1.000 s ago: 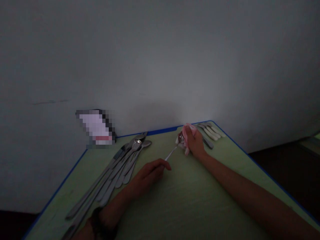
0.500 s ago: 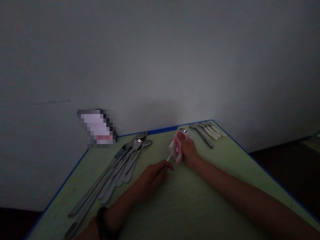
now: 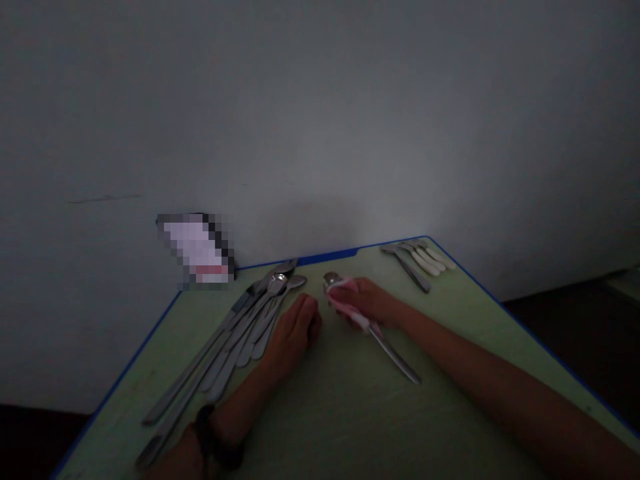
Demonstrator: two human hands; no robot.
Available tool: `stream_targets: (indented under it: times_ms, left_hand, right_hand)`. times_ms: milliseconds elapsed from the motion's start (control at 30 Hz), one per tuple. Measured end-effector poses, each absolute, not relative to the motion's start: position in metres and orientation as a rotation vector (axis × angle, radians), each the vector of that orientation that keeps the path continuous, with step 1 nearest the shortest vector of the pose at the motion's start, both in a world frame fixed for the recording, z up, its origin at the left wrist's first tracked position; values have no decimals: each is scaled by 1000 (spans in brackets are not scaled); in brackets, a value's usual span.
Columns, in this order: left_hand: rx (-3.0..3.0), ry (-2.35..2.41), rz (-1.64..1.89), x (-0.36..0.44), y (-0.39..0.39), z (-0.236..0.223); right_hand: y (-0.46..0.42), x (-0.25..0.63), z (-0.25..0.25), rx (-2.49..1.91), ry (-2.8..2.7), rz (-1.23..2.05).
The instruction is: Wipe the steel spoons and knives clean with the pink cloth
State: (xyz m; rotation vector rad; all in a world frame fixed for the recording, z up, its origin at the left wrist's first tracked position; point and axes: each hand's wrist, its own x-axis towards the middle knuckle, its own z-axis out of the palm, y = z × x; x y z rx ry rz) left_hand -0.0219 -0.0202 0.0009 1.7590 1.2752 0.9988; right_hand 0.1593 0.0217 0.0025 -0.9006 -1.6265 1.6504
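One spoon (image 3: 395, 355) is clamped through pink cloth (image 3: 361, 321) in the right hand (image 3: 375, 301), likely keeping skin off the metal. The left hand (image 3: 293, 333), apart, curls beside piled cutlery (image 3: 231, 343) on the bench (image 3: 350, 413); contents indeterminate.

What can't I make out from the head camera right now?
All in the head view:
- Middle of the spoon: hidden by the cloth and right hand.
- Inside of the left hand: hidden by its own curled fingers.
- Piece count in the left pile: pieces overlap.
- Tips of the white-handled cutlery: too small and dim.
- Device display: pixelated.
- Left elbow: cut off by bottom edge.
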Motion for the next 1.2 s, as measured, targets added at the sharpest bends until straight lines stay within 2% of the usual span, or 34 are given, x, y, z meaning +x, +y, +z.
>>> stream_targets:
  times_ms: [133, 300, 400, 500, 633, 733, 967, 1200]
  left_hand:
    - [2018, 1405, 921, -24, -18, 0]
    - [2198, 1441, 692, -25, -17, -3]
    - [2136, 1453, 805, -23, -20, 0]
    - [1918, 1518, 1065, -20, -20, 4]
    - [1375, 1543, 1409, -23, -13, 8]
    - [1151, 1422, 1534, -27, -8, 7]
    - [1310, 1049, 1269, -22, -8, 3]
    - [1548, 1131, 1205, -24, -8, -4]
  right_hand:
    - [15, 156, 3, -876, -2112, 1494]
    - [16, 161, 7, -854, -2337, 1300]
    - [18, 162, 14, -869, -2375, 1219]
    - [22, 163, 23, -858, -2366, 1209]
    - [31, 176, 28, -810, -2358, 1281]
    - [37, 190, 23, -885, -2317, 1404]
    - [35, 199, 13, -922, -1850, 1931]
    - [35, 201, 13, -930, -1741, 2118]
